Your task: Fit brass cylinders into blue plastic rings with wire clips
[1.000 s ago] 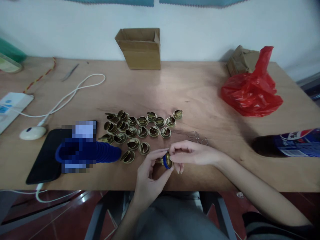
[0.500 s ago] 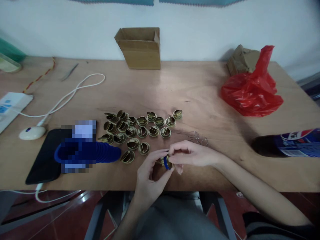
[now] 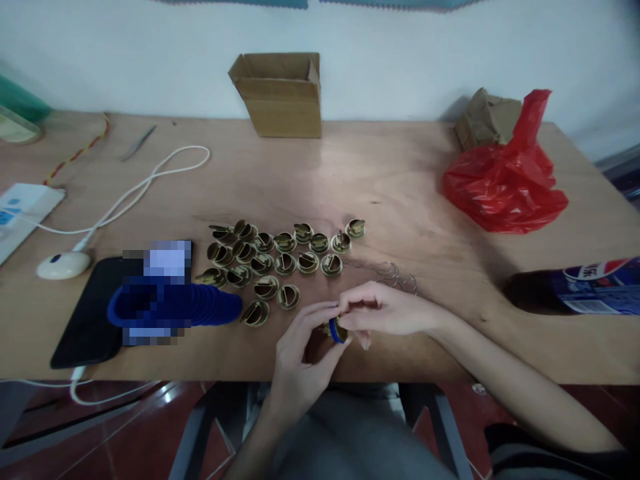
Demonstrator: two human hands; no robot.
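our left hand point(image 3: 301, 350) gripping a blue-ringed brass-coloured fitting point(image 3: 338, 331), our right hand point(image 3: 390, 310) pinched against it, similar fittings point(image 3: 307, 263) beyond it

Round brass-coloured piece point(image 3: 343, 333), blue band point(image 3: 335, 331) around it, tilted on edge, held, partly hidden

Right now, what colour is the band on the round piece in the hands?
The band is deep blue, seen best in the head view.
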